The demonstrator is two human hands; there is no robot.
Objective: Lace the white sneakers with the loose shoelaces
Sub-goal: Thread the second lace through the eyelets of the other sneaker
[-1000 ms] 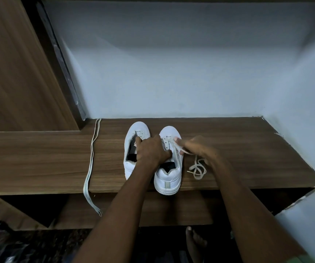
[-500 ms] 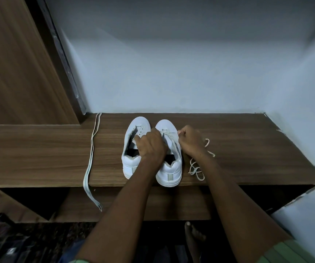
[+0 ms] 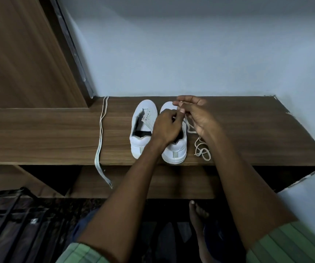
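Both hands over right sneaker (image 3: 174,151) on tabletop (image 3: 58,137). Right hand (image 3: 196,114) pinching shoelace (image 3: 200,147); left hand (image 3: 167,128) curled, grip on lace unclear.

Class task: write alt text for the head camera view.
Both hands, left hand and right hand, pinch a lace over the right sneaker on a wooden shelf. The left sneaker is unlaced; a second lace hangs off the edge.
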